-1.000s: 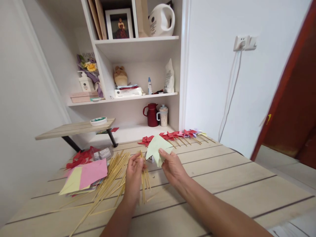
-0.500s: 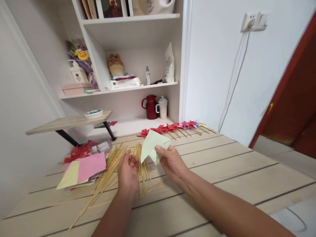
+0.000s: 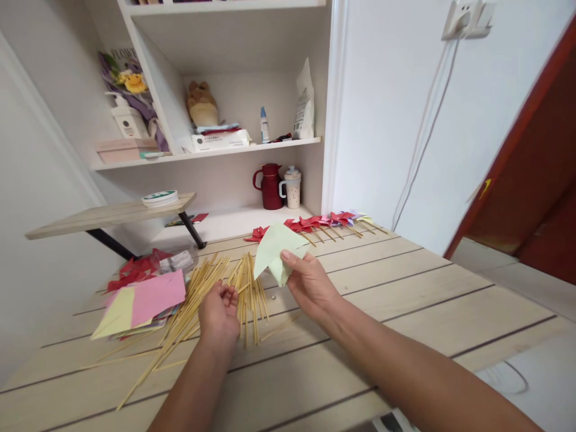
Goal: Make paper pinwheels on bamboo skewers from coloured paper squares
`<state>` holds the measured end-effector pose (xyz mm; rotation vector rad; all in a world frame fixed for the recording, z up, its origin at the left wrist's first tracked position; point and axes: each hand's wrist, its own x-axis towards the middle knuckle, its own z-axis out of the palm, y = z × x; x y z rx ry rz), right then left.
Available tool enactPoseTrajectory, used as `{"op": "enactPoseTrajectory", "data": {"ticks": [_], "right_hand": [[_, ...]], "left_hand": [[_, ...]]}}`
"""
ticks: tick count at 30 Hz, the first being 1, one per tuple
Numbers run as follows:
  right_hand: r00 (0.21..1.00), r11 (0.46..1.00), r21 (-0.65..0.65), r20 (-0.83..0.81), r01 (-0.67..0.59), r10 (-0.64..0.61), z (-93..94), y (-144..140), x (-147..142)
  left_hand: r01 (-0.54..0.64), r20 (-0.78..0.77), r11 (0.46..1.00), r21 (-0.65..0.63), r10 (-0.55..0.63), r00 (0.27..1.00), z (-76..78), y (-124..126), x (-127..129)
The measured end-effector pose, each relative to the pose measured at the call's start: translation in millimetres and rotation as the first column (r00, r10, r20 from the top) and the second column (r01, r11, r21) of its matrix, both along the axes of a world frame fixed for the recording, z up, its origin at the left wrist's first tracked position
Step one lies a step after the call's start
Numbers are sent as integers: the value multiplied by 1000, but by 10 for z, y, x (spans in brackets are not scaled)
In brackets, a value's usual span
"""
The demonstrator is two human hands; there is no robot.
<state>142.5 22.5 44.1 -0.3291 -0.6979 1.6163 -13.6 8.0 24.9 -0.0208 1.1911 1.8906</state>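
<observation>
My right hand (image 3: pixel 310 279) grips a folded pale green paper pinwheel (image 3: pixel 276 249) between thumb and fingers, above the table. Its corners bend inward, and the fingers hide its underside. To the left, my left hand (image 3: pixel 220 315) is closed low over the loose bamboo sticks (image 3: pixel 189 312). A short stick end (image 3: pixel 243 288) pokes out at its fingertips, at a different angle from the sticks behind. Most of that stick is hidden by the hand. A tiny shiny bit (image 3: pixel 273 297) lies on the tabletop between the hands.
Pink paper (image 3: pixel 157 295) and yellow paper (image 3: pixel 114 312) are stacked at the left, near red paper (image 3: pixel 132 270). A row of red pinwheels on sticks (image 3: pixel 310 224) lies along the table's back edge. A small raised shelf (image 3: pixel 112 213) stands back left; a red jug (image 3: pixel 271 187) and a cup (image 3: pixel 292 189) stand behind.
The view has tilted down and shifted slightly. My left hand has moved a little away from the green paper, which stays in my right hand.
</observation>
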Motion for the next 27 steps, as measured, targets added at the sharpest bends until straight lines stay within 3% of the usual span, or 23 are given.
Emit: {"op": "enactPoseTrajectory", "data": {"ticks": [14, 27], "right_hand": [[997, 998, 25, -46, 62, -61, 77, 72, 82], [992, 996, -33, -86, 86, -89, 105, 65, 41]], "left_hand": [[21, 16, 1000, -14, -21, 1000, 12, -3, 2], [53, -12, 998, -22, -54, 998, 19, -13, 27]]}}
